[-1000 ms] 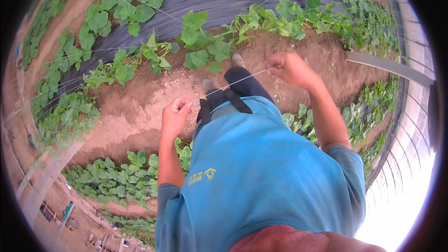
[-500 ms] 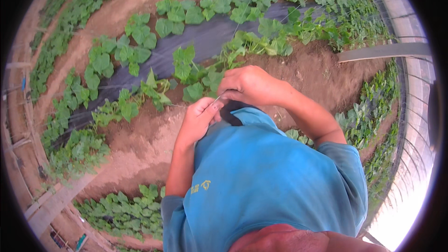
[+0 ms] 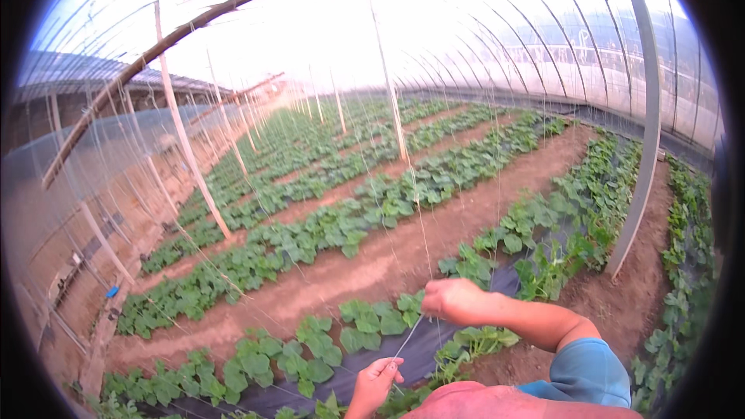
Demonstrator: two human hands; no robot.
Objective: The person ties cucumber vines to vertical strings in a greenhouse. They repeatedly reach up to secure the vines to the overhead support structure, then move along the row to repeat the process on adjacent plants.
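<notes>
A thin pale string (image 3: 410, 336) runs at a slant between my two hands, low in the picture. My right hand (image 3: 455, 300) is closed on its upper end, fingers pinched together. Below and to the left, my left hand (image 3: 375, 382) pinches the lower part between thumb and fingers. Beneath the string lies a bed covered with black plastic film (image 3: 372, 360). Broad-leaved green vine plants (image 3: 310, 345) grow along both sides of it. Another thin hanging string (image 3: 425, 242) comes down close above my right hand; whether it joins the held one I cannot tell.
A grey post (image 3: 646, 124) stands at the right, and a wooden pole (image 3: 209, 19) slants overhead at the upper left. Thinner posts (image 3: 386, 70) rise among the rows. Bare soil paths (image 3: 310, 285) separate the planted beds. Clear sheeting on curved ribs encloses the place.
The view has tilted up from my shirt and the near bed to the long rows and roof. My hands have moved apart, the right one higher, with the string stretched between them.
</notes>
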